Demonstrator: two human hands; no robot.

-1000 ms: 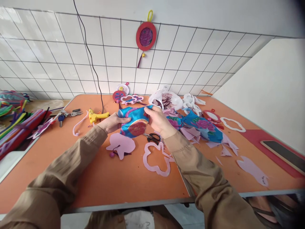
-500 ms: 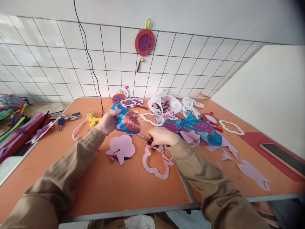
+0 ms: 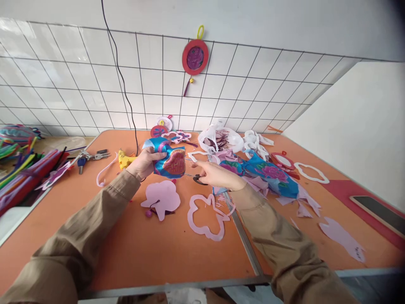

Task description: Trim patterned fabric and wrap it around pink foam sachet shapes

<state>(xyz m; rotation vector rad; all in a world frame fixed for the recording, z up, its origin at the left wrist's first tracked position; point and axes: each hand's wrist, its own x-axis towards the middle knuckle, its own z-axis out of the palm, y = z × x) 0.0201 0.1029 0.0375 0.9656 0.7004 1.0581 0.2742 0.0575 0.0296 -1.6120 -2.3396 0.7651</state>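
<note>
My left hand [image 3: 144, 164] grips a piece of shiny blue fabric [image 3: 173, 162] with a pink and gold pattern, thumb on top, held above the table. In my right hand [image 3: 218, 174] are scissors [image 3: 200, 180] with a dark handle; their blades point left toward the fabric's lower right edge, and the tips are hard to make out. Below the fabric lies a pink cloud-shaped cutout [image 3: 162, 196] with a bead and cord on it. A pink cloud-shaped frame [image 3: 207, 234] rests on the table beneath my right wrist.
Blue floral fabric [image 3: 268, 171] and pink scraps lie to the right, near a white plastic bag [image 3: 218, 137]. A yellow glue gun [image 3: 125, 160] and keys [image 3: 95, 155] are at left. A phone [image 3: 378, 213] lies far right. One round red ornament [image 3: 195, 58] hangs on the tiled wall.
The blue fabric has turned so its gold motif faces me more. My right hand has shifted slightly up and right, showing more of the scissors' handle.
</note>
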